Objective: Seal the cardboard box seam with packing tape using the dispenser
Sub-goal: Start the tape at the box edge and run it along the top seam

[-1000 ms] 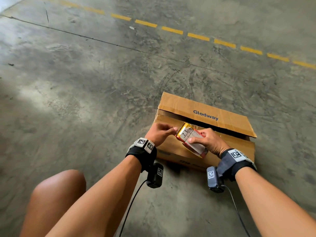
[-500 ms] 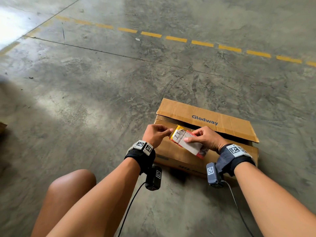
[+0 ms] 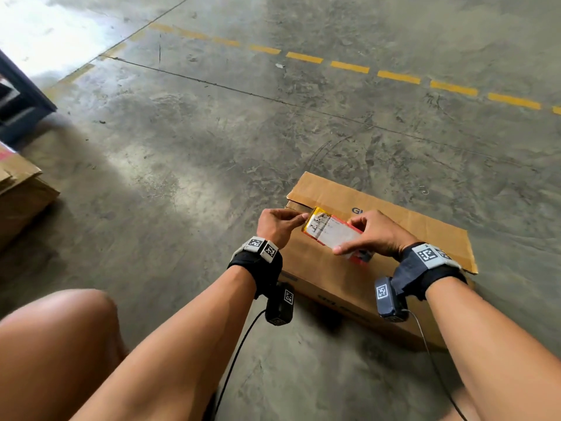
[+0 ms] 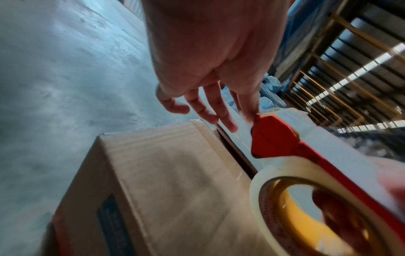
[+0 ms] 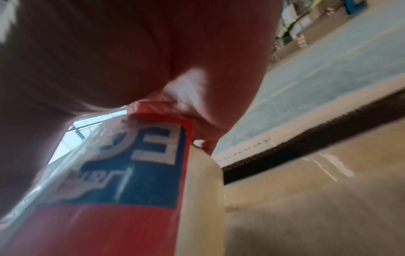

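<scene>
The person's bare knee (image 3: 57, 338) is showing nearest, at the lower left of the head view. Beyond the forearms, the right hand (image 3: 376, 235) is gripping the tape dispenser (image 3: 332, 233) from above, thumb on its near edge and fingers curling over the far edge, holding it over the cardboard box (image 3: 349, 281) on the concrete floor (image 3: 182, 147). The left hand (image 3: 277, 224) is reaching the dispenser's left end with forefinger and thumb together; whether they are pinching the tape end cannot be told there.

The left wrist view is giving what the head view is hiding: the dispenser's red body, the pale tape roll (image 4: 291, 199) on a yellow core, and the left hand's fingertips (image 4: 249, 112) touching the red tip, the other fingers spread loosely. The right wrist view, blurred, is showing the dispenser's blue and red label (image 5: 140, 173) under the palm.

The box's far flap (image 3: 394, 220) is standing raised, leaving a dark gap (image 5: 306, 147) along the seam; its contents cannot be seen. Farther left, another cardboard box (image 3: 21, 192) is sitting at the frame edge, and a dashed yellow line (image 3: 349, 66) is crossing the far floor.
</scene>
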Demonstrator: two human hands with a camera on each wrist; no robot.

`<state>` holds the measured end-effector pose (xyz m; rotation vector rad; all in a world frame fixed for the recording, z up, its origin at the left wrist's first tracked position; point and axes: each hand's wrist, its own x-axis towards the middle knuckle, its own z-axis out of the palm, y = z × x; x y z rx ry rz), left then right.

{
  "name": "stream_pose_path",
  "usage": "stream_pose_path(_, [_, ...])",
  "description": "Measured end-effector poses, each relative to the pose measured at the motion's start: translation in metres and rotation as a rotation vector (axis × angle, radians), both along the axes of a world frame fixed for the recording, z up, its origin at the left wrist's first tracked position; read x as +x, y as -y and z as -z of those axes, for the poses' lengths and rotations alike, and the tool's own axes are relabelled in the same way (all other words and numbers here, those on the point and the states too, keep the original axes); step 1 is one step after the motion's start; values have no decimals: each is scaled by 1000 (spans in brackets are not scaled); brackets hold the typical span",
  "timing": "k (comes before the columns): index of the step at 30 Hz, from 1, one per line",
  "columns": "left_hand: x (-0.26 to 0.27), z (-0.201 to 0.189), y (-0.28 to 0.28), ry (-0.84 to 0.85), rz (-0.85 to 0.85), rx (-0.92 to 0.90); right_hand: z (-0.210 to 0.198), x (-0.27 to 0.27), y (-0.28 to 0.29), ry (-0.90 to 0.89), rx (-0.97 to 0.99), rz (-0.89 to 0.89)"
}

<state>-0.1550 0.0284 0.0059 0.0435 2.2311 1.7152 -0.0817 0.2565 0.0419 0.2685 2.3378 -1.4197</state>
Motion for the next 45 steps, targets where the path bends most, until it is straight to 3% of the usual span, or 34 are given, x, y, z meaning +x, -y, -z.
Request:
stream_pose_path(4, [-15, 3, 8, 52, -7, 44, -1, -9, 4, -22, -7, 20])
stream_pose_path(16, [-65, 13, 1, 71, 62, 130, 3, -43, 17, -129, -84, 307])
stream_pose_path(27, [-90, 32, 12, 122, 5, 202, -6, -92, 20, -87, -24, 259])
stream_pose_path(36, [-91, 56, 14, 119, 21, 152, 29, -90, 23, -28, -3, 219])
stream_pose_path(45, [-105, 67, 18, 128, 32, 137, 29, -91, 33, -1, 0, 202])
